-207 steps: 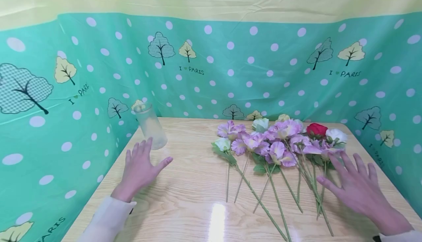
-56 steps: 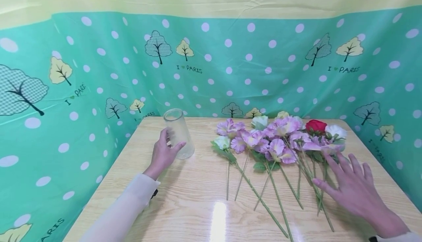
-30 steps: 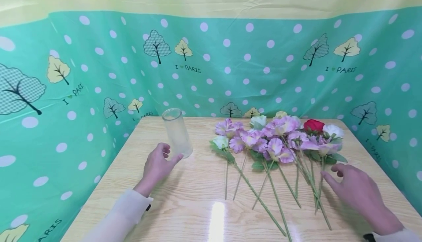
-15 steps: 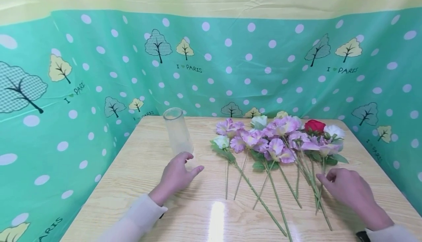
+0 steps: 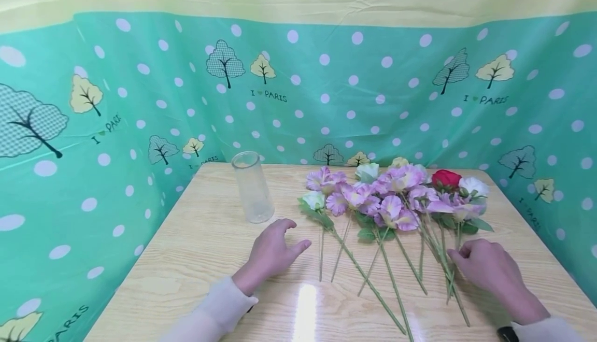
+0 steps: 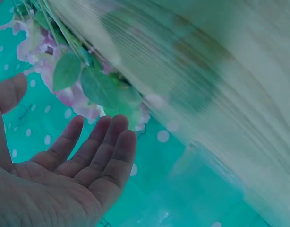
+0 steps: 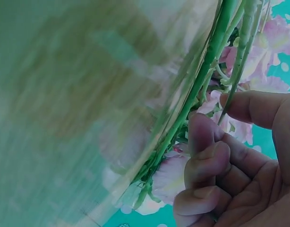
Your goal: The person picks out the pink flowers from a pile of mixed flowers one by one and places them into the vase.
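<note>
Standing toward the far left of the wooden table point(image 5: 186, 259): one frosted glass vase point(image 5: 254, 189), cylindrical, mouth up. Nearer and slightly right of it: left hand point(image 5: 272, 251), apart from the vase, grip released, fingers loosely bent and thumb spread; pale sleeve point(image 5: 210, 308) at its wrist. Centre to right: flowers point(image 5: 356, 197), one spread group, heads toward the far edge, green stems point(image 5: 361, 270) crossing one another toward the near side. Within the group, left to right: one pale green rose point(image 5: 313, 200) with leaves point(image 5: 319, 218); several purple blooms point(image 5: 392, 210); one red rose point(image 5: 446, 179); one white rose point(image 5: 474, 186) just beside it. Near right: right hand point(image 5: 489, 267), fingers curled in, thumb and forefinger tips close about a thin stem point(image 7: 232, 90); whether it is pinched, cannot tell. Same wrist: black band point(image 5: 507, 333). Behind everything, left edge to right: green curtain point(image 5: 280, 134), dotted, tree-printed.
</note>
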Motion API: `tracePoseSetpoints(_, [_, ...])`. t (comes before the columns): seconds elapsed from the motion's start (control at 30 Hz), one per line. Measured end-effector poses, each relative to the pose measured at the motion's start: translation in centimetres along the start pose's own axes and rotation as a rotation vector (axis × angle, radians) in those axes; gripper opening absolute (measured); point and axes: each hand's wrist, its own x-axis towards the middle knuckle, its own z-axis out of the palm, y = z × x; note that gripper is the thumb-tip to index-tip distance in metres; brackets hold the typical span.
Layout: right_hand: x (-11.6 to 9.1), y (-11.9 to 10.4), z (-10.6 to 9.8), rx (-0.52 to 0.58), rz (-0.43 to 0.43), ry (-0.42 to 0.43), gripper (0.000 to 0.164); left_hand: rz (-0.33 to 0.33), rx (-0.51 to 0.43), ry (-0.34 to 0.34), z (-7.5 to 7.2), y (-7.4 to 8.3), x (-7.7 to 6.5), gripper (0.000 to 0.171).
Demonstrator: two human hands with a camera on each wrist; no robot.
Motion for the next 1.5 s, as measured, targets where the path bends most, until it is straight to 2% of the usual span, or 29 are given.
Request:
tracePoseSetpoints(0.43, [-0.5,-0.1,-0.3,0.056,-0.019,0.032,0.046,0.022,-0.019,-0.028,0.5,1.8,0.1,0.06])
tracePoseSetpoints(0.83, [-0.9,-1.3,-1.2,0.158,-0.005,0.112,0.025,0.039,-0.03,-0.027,0.9,2.3,0.1,0.059])
tracePoseSetpoints(1.1, [-1.3,-2.7,-1.1,0.207,-0.037,0.204,0.024,0.065,-0.01,-0.043,1.2,2.5,0.0,0.055])
tracePoseSetpoints(1.5, [-1.2,-6.4,0.1,0.265,-0.1,0.314,0.012,0.05,-0.016,-0.054,1.6,2.5,-0.2,0.055])
